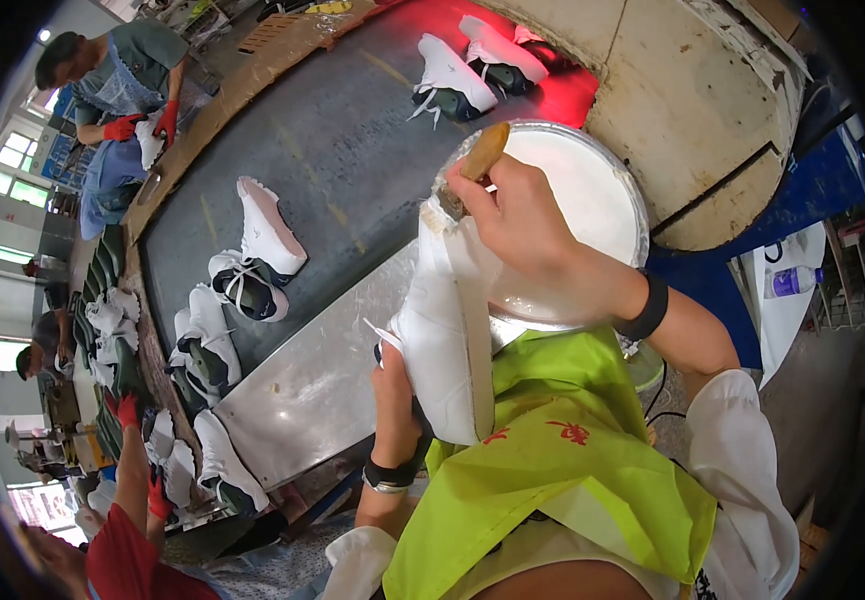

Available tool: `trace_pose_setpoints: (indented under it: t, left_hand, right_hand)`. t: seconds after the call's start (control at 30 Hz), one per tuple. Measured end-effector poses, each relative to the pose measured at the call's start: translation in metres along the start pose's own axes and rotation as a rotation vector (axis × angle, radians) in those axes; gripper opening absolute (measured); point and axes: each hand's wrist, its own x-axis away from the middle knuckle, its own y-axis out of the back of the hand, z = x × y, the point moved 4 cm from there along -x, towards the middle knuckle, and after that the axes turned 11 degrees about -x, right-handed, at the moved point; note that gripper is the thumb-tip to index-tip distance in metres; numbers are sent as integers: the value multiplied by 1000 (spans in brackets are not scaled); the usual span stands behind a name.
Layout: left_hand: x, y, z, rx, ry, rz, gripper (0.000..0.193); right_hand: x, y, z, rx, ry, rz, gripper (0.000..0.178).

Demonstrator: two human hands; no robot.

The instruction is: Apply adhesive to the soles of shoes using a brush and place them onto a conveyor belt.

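A white shoe upper (pixel 445 340), its sole side showing pale, stands tilted over the metal sheet. My left hand (pixel 393 395) is closed around it from the left, with most fingers hidden behind it. Between the closed fingers of my right hand (pixel 523 220) is a brush with a wooden handle (pixel 487 150). Its pale, crusted bristles touch the shoe's upper end. Just behind my right hand sits a round basin (pixel 643 205) of white liquid, and my right wrist passes over its near side.
A dark conveyor belt (pixel 343 150) carries several white shoes (pixel 271 225) toward a red-lit opening at the far end. A bare metal sheet (pixel 303 410) borders it. Red-gloved co-workers (pixel 133 110) stand along the left side. A cream machine cover (pixel 693 110) lies to the right.
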Motion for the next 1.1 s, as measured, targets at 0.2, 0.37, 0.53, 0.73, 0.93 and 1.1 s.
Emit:
trace_pose_setpoints:
  t: [0.2, 0.37, 0.53, 0.73, 0.93, 1.1]
  left_hand:
    - [0, 7, -8, 13, -25, 68, 57]
    - [-21, 28, 19, -13, 12, 42, 56]
    - [-8, 3, -15, 44, -28, 199, 49]
    - [2, 10, -16, 184, -116, 260, 43]
    - [-10, 14, -19, 227, -250, 236, 47]
    - [-8, 30, -26, 143, -258, 232, 49]
  right_hand:
    - [28, -2, 6, 11, -106, 130, 23]
    - [25, 6, 3, 296, -227, 407, 22]
    - [-3, 9, 3, 21, -2, 146, 18]
    - [44, -9, -3, -140, 432, 205, 18]
    - [1, -25, -2, -489, -303, 216, 23]
    - [9, -22, -30, -539, -275, -73, 29]
